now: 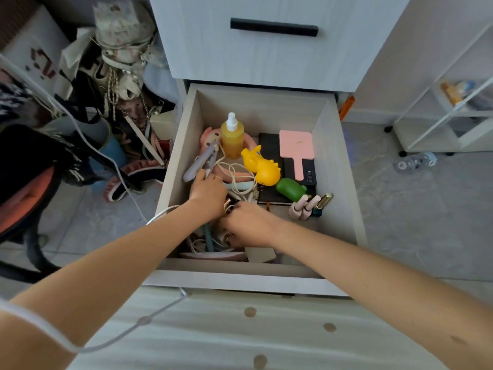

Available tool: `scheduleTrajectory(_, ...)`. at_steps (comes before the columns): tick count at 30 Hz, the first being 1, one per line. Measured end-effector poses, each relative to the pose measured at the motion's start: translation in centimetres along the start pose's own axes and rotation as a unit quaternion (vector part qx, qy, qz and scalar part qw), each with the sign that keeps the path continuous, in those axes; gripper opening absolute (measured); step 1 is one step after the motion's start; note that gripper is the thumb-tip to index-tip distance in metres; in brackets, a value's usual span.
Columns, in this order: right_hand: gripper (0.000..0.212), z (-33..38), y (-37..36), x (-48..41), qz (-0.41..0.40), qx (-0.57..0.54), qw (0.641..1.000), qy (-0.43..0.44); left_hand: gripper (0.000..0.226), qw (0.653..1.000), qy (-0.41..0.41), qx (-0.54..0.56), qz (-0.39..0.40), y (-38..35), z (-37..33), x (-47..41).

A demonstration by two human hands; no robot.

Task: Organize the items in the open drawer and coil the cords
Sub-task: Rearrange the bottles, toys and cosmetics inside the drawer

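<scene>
White cords [232, 172] sprawl uncoiled mid-drawer [330, 156], so the job is barely begun. Left hand [206, 192] meets the lilac hair straightener [198, 164]; right hand [252, 224] digs into the front tangle. Both sets of fingers are hidden, grip impossible to tell. Spray bottle [232, 138], yellow toy [262, 166] and pink mirror [294, 145] lie unsorted.

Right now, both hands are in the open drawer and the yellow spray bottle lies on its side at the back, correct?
No: the head view shows the yellow spray bottle standing upright at the back. The left hand and right hand are indeed in the open drawer.
</scene>
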State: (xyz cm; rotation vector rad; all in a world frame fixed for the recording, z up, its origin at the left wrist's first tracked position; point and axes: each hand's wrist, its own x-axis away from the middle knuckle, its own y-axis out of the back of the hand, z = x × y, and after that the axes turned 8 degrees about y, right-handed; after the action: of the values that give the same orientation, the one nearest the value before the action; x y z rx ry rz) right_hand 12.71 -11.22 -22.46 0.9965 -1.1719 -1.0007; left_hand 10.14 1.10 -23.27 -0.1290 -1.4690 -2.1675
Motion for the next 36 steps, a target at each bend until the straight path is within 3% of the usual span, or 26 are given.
scheduleTrajectory(2, 0.026, 0.0, 1.2, 1.5, -0.013, -0.038, 0.998, -0.045, 0.033, 0.997, -0.005, 0.069, -0.029, -0.3, 0.3, 0.5)
scheduleTrajectory(4, 0.027, -0.2, 1.7, 3.5, -0.02, -0.152, 0.982, -0.109, 0.038, 0.984, 0.005, 0.171, -0.053, -0.5, 0.5, 1.1)
scheduleTrajectory(7, 0.022, -0.8, 2.0, 6.4, -0.064, -0.353, 0.912, -0.198, 0.042, 0.938, 0.057, 0.335, -0.072, 0.3, 0.9, 2.6)
scheduleTrajectory(11, 0.03, -0.5, 3.4, 8.7, -0.214, -0.555, 0.753, -0.281, 0.031, 0.85, 0.074, 0.509, -0.116, 2.5, 1.6, 4.7)
scheduleTrajectory(15, 0.046, 0.9, 4.1, 9.8, -0.331, -0.621, 0.637, -0.315, 0.025, 0.715, -0.003, 0.687, -0.13, 4.8, 0.6, 8.4)
scheduleTrajectory(18, 0.035, 2.6, 4.7, 10.0, -0.419, -0.71, 0.484, -0.294, 0.014, 0.619, -0.061, 0.778, -0.088, 5.6, -1.7, 11.0)
scheduleTrajectory(19, 0.029, 3.2, 4.7, 10.1, -0.447, -0.722, 0.45, -0.276, 0.009, 0.594, -0.07, 0.798, -0.079, 5.6, -2.5, 11.5)
scheduleTrajectory(21, 0.026, 4.0, 4.3, 10.5, -0.493, -0.698, 0.443, -0.272, 0.003, 0.559, -0.079, 0.822, -0.073, 5.7, -3.6, 12.2)
scheduleTrajectory(24, 0.022, 5.2, 3.6, 10.8, -0.538, -0.645, 0.462, -0.285, 0.008, 0.542, -0.082, 0.833, -0.075, 5.8, -4.1, 13.1)
scheduleTrajectory(29, 0.019, 6.2, 4.5, 11.1, -0.546, -0.624, 0.475, -0.294, 0.013, 0.579, -0.095, 0.807, -0.064, 5.9, -3.8, 13.8)
scheduleTrajectory(36, 0.017, 6.2, 5.3, 10.3, -0.568, -0.597, 0.488, -0.288, 0.035, 0.583, -0.103, 0.806, -0.026, 6.1, -3.6, 14.3)
